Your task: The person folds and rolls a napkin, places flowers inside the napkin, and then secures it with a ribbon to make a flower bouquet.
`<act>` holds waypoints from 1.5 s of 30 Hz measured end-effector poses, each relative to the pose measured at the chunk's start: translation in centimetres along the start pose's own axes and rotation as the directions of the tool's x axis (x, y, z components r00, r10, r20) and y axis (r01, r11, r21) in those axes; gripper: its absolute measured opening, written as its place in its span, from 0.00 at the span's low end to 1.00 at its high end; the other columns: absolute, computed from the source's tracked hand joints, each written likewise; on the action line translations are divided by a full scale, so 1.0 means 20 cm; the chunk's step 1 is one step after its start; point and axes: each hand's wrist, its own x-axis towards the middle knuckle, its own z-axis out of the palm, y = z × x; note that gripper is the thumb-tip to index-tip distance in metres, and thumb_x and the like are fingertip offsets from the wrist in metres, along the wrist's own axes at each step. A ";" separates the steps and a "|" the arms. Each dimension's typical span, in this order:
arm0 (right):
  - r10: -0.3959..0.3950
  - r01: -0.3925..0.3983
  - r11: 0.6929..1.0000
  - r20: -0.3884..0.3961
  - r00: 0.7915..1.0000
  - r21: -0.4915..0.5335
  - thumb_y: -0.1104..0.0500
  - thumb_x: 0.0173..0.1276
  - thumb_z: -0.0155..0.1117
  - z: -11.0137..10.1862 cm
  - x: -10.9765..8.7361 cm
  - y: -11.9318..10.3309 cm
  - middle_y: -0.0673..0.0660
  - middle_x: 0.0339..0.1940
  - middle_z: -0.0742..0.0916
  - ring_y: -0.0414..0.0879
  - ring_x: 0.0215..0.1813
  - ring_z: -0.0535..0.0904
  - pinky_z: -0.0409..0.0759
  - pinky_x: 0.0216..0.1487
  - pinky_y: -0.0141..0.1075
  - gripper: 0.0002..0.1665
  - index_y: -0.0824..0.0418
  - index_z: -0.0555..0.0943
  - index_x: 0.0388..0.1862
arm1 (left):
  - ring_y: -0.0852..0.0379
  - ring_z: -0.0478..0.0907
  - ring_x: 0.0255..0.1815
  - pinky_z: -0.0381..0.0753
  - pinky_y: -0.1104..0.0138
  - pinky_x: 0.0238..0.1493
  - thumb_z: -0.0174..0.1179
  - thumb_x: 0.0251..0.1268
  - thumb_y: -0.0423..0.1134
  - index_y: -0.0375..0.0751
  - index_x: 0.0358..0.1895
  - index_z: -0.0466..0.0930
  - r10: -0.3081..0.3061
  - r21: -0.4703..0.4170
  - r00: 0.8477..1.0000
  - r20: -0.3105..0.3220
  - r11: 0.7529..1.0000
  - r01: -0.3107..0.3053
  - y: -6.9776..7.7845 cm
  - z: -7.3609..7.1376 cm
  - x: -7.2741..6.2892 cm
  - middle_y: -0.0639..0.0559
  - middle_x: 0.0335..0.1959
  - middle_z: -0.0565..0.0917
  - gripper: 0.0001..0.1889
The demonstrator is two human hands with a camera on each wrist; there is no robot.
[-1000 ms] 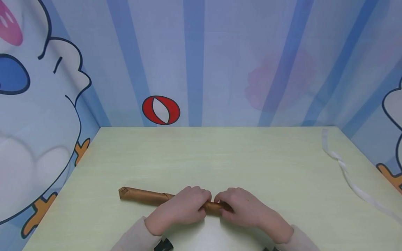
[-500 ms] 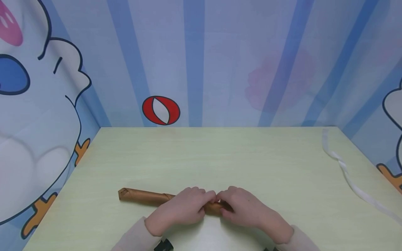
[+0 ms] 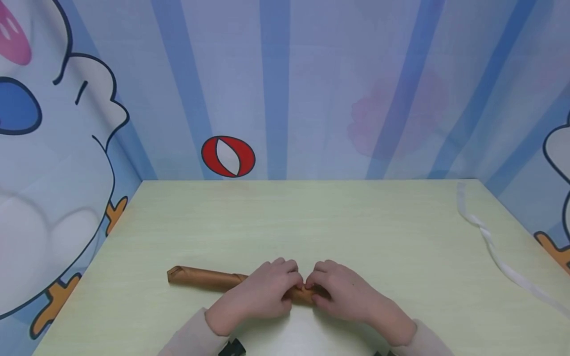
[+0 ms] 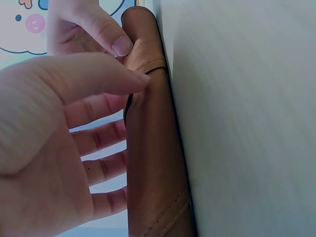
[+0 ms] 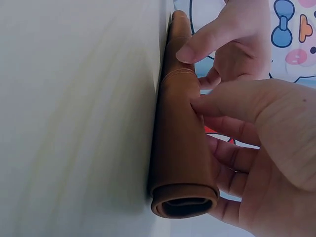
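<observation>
A brown leather roll, stitched along its edges, lies across the front of the table and slants slightly. My left hand grips its middle, thumb on the near side and fingers on the far side. Close beside it my right hand holds the roll near its right end, the fingertips of both hands almost meeting. In the left wrist view, the left thumb presses on the roll next to a seam. The right wrist view shows the layered, hollow end of the roll; the right palm hides it in the head view.
A twisted white strip runs along the right side of the pale table. Blue striped walls with cartoon prints enclose the back and sides. Small black parts show under the wrists.
The left forefinger reached toward the right hand, then drew back. Both hands' fingers now stand slightly higher and farther apart at the knuckles. The roll stays nearly in place.
</observation>
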 end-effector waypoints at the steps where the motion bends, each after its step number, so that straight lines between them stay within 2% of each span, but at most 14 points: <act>1: 0.003 -0.003 1.000 0.002 1.000 -0.005 0.63 0.58 0.69 0.00 0.00 0.00 0.44 0.32 0.79 0.36 0.36 0.70 0.73 0.39 0.30 0.08 0.56 0.83 0.37 | 0.62 0.66 0.34 0.64 0.72 0.31 0.64 0.49 0.32 0.47 0.41 0.82 -0.003 0.012 1.000 -0.002 1.000 0.003 0.00 0.00 0.00 0.59 0.36 0.74 0.14; 8: 0.031 -0.030 0.999 0.040 0.999 -0.015 0.60 0.54 0.74 0.00 0.00 0.00 0.46 0.34 0.80 0.36 0.36 0.70 0.72 0.38 0.30 0.13 0.57 0.83 0.40 | 0.61 0.69 0.34 0.67 0.70 0.32 0.66 0.46 0.30 0.47 0.39 0.82 0.009 0.059 1.000 -0.021 0.998 -0.008 0.01 0.00 0.00 0.59 0.34 0.77 0.14; 14: 0.021 -0.021 1.000 0.047 0.999 -0.009 0.61 0.55 0.72 -0.01 0.00 0.00 0.46 0.34 0.82 0.35 0.36 0.73 0.74 0.38 0.30 0.12 0.57 0.84 0.39 | 0.61 0.69 0.31 0.69 0.68 0.32 0.64 0.48 0.29 0.46 0.37 0.82 0.021 0.069 1.000 -0.011 0.997 -0.020 0.00 0.00 0.00 0.59 0.30 0.77 0.12; 27: 0.043 -0.045 0.997 0.045 0.998 0.055 0.61 0.56 0.69 0.00 0.00 0.00 0.44 0.30 0.82 0.34 0.31 0.71 0.71 0.35 0.28 0.09 0.58 0.83 0.37 | 0.61 0.66 0.28 0.65 0.70 0.31 0.60 0.50 0.29 0.45 0.32 0.79 0.015 0.020 1.000 0.007 1.000 -0.015 0.00 -0.01 0.00 0.60 0.25 0.74 0.08; 37: 0.049 -0.053 0.996 0.057 0.997 0.077 0.62 0.56 0.68 0.00 0.01 0.01 0.42 0.26 0.79 0.33 0.29 0.68 0.68 0.31 0.27 0.07 0.57 0.82 0.35 | 0.61 0.65 0.27 0.66 0.69 0.31 0.59 0.52 0.29 0.45 0.30 0.77 0.015 -0.008 1.000 0.008 1.000 -0.015 0.00 -0.01 0.00 0.61 0.23 0.70 0.06; 45: 0.030 -0.034 0.996 0.050 0.998 0.080 0.63 0.55 0.68 0.00 0.01 0.00 0.41 0.26 0.79 0.33 0.28 0.67 0.67 0.30 0.26 0.08 0.56 0.82 0.35 | 0.61 0.67 0.28 0.68 0.68 0.33 0.58 0.53 0.29 0.44 0.31 0.78 -0.004 -0.010 1.000 0.026 1.000 0.005 0.01 0.00 0.01 0.60 0.23 0.71 0.05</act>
